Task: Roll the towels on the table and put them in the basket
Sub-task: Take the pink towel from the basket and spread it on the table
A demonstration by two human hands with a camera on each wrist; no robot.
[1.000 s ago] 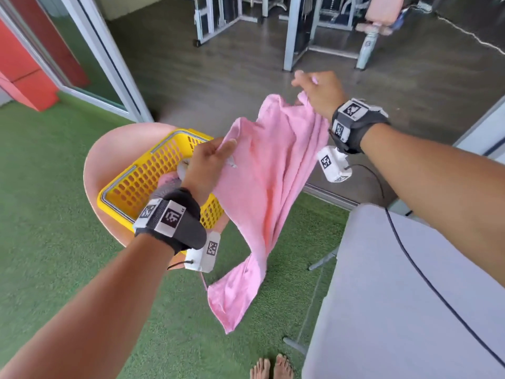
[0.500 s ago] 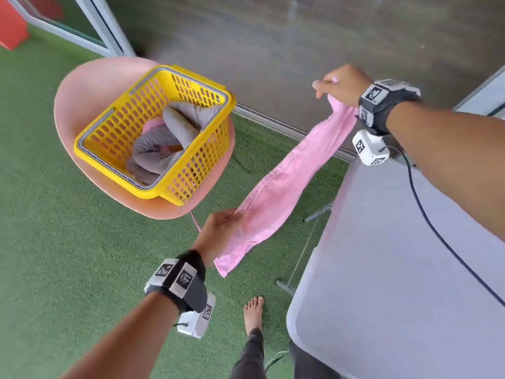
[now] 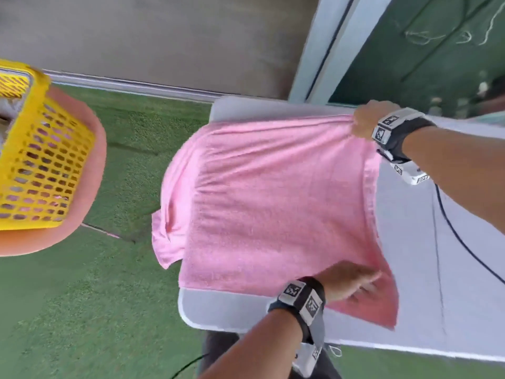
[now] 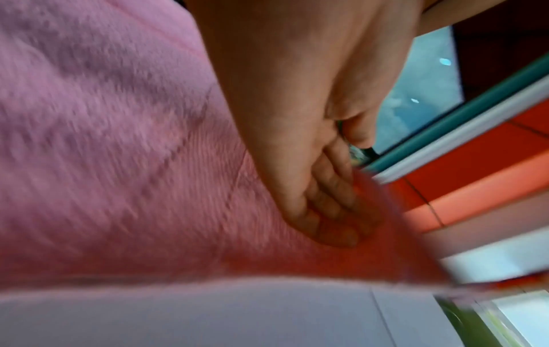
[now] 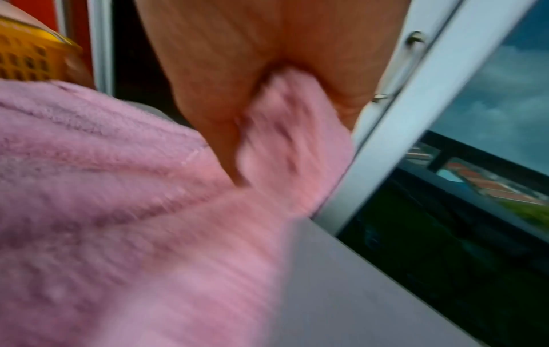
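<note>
Head view: green artificial turf [image 3: 68, 310] covers the floor, and a grey desk [image 3: 442, 269] stands on it at the right. A pink towel [image 3: 273, 203] is spread over the desk's left end, its left edge hanging past the desk's edge and its surface stretched between both hands. To the left, well apart from the desk, a yellow perforated basket [image 3: 41, 165] sits on a pink round seat [image 3: 90, 187]; grey cloth shows inside at the basket's top edge, though blur hides its shape. A black cable [image 3: 461, 242] trails across the desk from the right wrist.

At the far corner of the towel, the right hand [image 3: 364, 121] has its grip pinching a bunch of the fabric; the right wrist view shows the cloth gathered between thumb and fingers [image 5: 214, 131], lifted off the desk. At the near edge, the left hand [image 3: 348, 281] lies on the towel with its grip spread; in the left wrist view the straight fingers [image 4: 323, 211] press flat against the pink cloth just above the desk surface. Both wrists carry black bands with printed markers.
</note>
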